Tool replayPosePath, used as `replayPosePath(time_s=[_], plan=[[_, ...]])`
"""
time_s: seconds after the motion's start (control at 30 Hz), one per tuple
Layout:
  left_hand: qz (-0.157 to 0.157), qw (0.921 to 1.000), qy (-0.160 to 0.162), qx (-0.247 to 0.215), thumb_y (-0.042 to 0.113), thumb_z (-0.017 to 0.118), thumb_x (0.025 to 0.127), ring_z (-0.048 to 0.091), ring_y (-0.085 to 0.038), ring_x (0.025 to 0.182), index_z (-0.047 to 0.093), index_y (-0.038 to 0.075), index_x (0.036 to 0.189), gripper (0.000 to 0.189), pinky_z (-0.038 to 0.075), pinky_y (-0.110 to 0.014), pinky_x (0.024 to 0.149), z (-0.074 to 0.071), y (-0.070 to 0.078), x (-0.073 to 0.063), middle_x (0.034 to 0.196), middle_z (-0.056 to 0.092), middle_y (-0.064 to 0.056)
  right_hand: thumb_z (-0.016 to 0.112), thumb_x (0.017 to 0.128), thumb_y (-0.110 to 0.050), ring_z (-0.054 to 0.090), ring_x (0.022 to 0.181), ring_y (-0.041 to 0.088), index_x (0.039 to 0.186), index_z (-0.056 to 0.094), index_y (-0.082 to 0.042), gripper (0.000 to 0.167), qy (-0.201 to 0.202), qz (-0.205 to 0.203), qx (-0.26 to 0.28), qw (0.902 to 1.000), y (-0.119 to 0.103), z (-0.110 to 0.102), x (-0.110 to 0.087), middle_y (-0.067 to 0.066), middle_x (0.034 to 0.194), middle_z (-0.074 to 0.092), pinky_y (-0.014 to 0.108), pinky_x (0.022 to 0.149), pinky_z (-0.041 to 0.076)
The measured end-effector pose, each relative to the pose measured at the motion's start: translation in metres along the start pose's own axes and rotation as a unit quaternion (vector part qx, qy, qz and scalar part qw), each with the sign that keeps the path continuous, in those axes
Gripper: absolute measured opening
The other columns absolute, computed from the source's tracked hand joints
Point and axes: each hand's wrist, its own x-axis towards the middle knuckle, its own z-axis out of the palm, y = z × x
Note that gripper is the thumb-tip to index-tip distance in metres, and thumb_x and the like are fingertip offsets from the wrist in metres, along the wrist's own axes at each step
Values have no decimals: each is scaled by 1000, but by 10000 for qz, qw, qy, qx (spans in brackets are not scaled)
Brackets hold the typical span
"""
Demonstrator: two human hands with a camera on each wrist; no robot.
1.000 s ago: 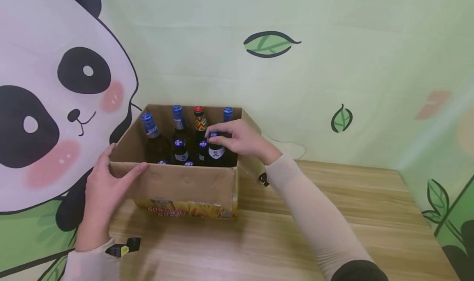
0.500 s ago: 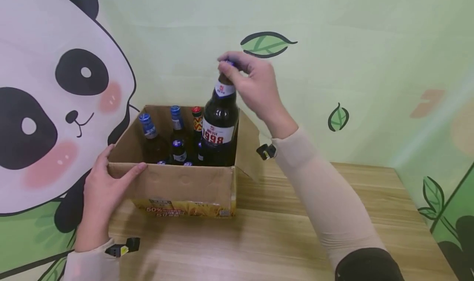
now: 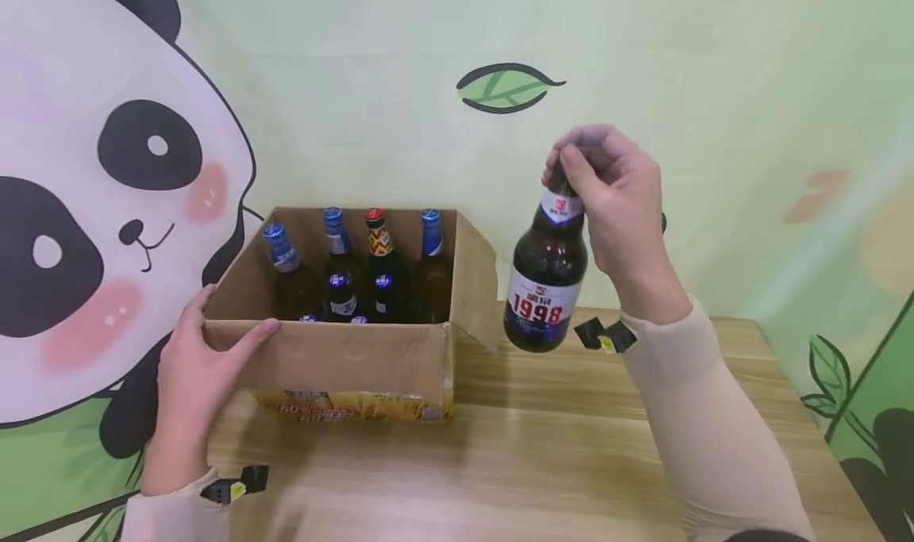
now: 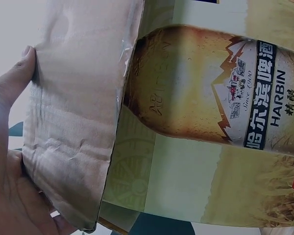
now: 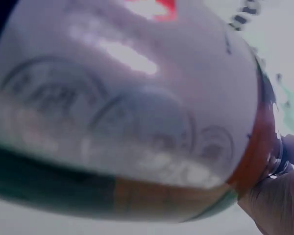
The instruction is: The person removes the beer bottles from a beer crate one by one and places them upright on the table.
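My right hand (image 3: 621,201) grips a dark brown beer bottle (image 3: 546,288) by its neck, to the right of the cardboard box (image 3: 357,355). A white label with red "1998" faces me, and the bottle leans slightly, its cap hidden by the fingers. Filling most of the right wrist view is the bottle's label (image 5: 132,112). At the box's near left corner, my left hand (image 3: 196,367) holds the edge, thumb over the front flap. The left wrist view shows that flap (image 4: 78,98) between thumb and fingers, beside a wall printed with a Harbin beer picture (image 4: 186,83).
Several bottles stand in the box, among them a blue-capped one (image 3: 432,244) at the back right and a red-capped one (image 3: 378,236). A side flap (image 3: 477,280) sticks out on the right. The wooden table (image 3: 557,447) meets a leaf-patterned backdrop (image 3: 371,129).
My right hand has drawn the beer bottle up out of the box and carried it right, past the side flap. The left hand stays on the box corner.
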Motion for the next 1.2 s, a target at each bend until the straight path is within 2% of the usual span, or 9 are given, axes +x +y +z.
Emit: replayPosePath(time_s=[0.07,0.17,0.3,0.53,0.67,0.8,1.0,1.1,1.2], plan=[[-22,10000,21,-4,63,76,80,35,-48,141,21,25,162,106,29,-71,107,0,0,-1,160,31,-22,62,98,-3,64,80,24,97,66,2,6,150,-73,-655,9977,18,-18,-17,14,89,66,28,75,55],[-47,10000,28,-23,62,76,80,36,-48,140,20,25,162,106,30,-71,107,1,1,-1,160,32,-21,62,100,-7,64,84,23,100,64,4,12,423,-138,-1533,9872,44,-43,-38,14,91,66,26,76,55],[-123,9999,-4,-6,63,75,80,36,-49,139,19,25,163,106,30,-73,105,1,1,-2,160,32,-21,61,101,-10,65,86,20,104,62,9,19,693,-76,-2238,9721,71,-65,-53,14,94,66,24,77,54],[-115,9999,-62,42,63,75,81,35,-51,139,18,25,163,106,30,-74,105,1,1,-3,160,31,-23,61,101,-8,65,85,17,104,62,9,18,1080,-62,-2389,9650,101,-90,-67,14,94,66,23,78,54],[-44,9999,-93,62,62,74,82,36,-51,138,18,24,163,106,30,-73,105,0,2,-2,159,31,-24,61,100,-5,65,84,17,100,66,1,7,1438,-54,-2404,9599,120,-104,-68,16,94,67,22,77,54],[-14,9999,-123,88,62,74,83,37,-52,137,17,22,163,106,30,-73,104,0,1,-2,159,31,-25,63,98,-4,64,81,12,97,68,-5,5,1700,-33,-2840,9436,140,-118,-67,17,93,69,20,75,52],[-40,9998,-158,109,63,73,83,36,-52,138,16,23,163,106,30,-74,104,0,1,-1,159,30,-25,64,100,-13,60,79,1,103,67,5,19,2171,80,-3455,9129,169,-145,-67,19,94,71,16,76,49],[-61,9998,-166,115,63,73,83,36,-53,138,16,23,163,107,30,-75,103,0,2,-1,159,30,-26,65,99,-14,60,80,0,105,66,6,20,2413,158,-3504,9049,182,-159,-66,19,96,71,16,77,50],[-60,9998,-171,130,63,73,82,35,-53,138,16,23,163,107,30,-75,103,1,1,0,159,30,-26,65,99,-14,60,83,0,107,67,4,20,2465,254,-3617,8988,193,-172,-67,17,99,72,17,79,51]])
